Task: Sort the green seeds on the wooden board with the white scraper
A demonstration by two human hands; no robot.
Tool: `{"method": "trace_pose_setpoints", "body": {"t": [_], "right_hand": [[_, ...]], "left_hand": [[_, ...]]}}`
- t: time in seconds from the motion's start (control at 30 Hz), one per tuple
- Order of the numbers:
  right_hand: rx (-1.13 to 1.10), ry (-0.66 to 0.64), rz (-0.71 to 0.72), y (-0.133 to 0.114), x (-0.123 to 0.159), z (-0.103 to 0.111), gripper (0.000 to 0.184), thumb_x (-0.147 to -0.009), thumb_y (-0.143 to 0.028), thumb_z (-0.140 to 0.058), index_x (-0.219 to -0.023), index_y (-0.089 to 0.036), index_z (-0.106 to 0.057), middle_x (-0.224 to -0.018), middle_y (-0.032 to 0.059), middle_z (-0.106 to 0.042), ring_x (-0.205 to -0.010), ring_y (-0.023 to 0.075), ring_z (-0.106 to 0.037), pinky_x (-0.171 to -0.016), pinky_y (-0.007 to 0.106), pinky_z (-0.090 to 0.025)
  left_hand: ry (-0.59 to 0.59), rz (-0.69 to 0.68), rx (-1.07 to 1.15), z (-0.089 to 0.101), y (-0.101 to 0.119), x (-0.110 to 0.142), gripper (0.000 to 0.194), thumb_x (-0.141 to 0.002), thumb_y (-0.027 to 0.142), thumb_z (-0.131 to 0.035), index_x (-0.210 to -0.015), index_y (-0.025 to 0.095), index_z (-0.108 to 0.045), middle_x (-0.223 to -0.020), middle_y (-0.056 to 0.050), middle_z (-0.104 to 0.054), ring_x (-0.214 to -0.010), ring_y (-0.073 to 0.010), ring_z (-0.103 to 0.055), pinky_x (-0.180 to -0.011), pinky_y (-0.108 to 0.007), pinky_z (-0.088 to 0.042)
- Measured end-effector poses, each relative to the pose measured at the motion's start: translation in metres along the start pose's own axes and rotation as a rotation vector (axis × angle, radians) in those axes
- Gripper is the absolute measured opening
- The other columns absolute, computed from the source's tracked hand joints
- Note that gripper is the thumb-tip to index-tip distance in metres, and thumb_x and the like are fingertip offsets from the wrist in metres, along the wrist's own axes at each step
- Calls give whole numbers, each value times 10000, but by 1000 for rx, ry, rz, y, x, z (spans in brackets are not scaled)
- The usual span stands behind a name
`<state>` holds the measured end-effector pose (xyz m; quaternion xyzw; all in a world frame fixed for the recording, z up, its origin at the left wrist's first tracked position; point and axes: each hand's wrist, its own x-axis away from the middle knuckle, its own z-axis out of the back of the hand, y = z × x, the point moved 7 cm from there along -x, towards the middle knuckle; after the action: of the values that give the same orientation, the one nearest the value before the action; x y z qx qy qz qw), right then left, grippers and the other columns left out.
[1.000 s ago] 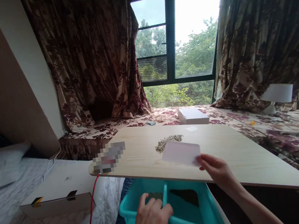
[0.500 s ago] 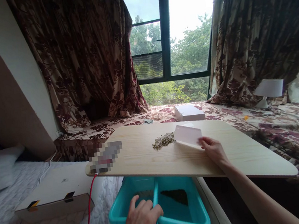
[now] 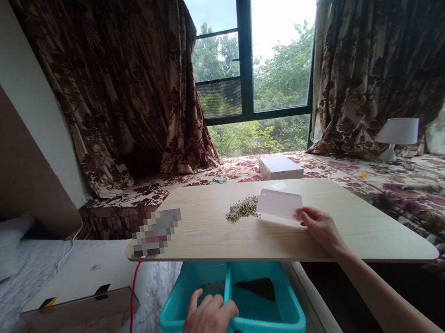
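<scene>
My right hand (image 3: 321,227) pinches the near right corner of a thin, pale plastic sheet or shallow tray (image 3: 280,205); which of these I cannot tell. It is tilted, its left end beside a pile of small greenish-brown seeds or beans (image 3: 242,209) on the light wooden tabletop (image 3: 199,235). Below the table's near edge stands a turquoise two-compartment bin (image 3: 267,321). My left hand (image 3: 210,321) grips its front rim at the divider, thumb outside and fingers over the top. Dark granular matter (image 3: 259,288) lies in the right compartment; a little shows in the left.
A blurred-out device (image 3: 157,232) with a red cable (image 3: 131,304) lies at the table's left end. Beyond the table are a white box (image 3: 280,167) and a lamp (image 3: 398,132). On the bed at left is a larger white box (image 3: 82,283).
The pale plastic piece has shifted slightly and its tilt has changed a little in my right hand. My left hand keeps its place on the bin. The whole view has moved slightly.
</scene>
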<state>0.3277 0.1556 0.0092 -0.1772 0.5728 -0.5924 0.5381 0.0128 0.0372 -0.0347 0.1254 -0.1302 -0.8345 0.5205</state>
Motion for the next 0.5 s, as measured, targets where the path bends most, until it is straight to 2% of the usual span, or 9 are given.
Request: {"method": "trace_pose_setpoints", "body": {"t": [0.2,0.5], "right_hand": [[36,13,0,-2,3,5,322,-699,-424,-575,-782,-151,-724,-695,54,-718,-573,178,-611,-561,288,-479],[41,-19,42,5,0,-2,359,-713,-458,-570,-836,-165,-736,-754,62,-742,-667,202,-652,-564,275,-475]], "left_hand": [[-38,14,-14,-1,2,-1,140,-748,161,-575,-841,263,-589,-849,33,-601,-907,-197,-554,-1034,-456,-195],[-84,14,-42,0,6,-5,146,-754,162,-582,-858,264,-598,-867,26,-609,-923,-203,-561,-1039,-451,-201]]}}
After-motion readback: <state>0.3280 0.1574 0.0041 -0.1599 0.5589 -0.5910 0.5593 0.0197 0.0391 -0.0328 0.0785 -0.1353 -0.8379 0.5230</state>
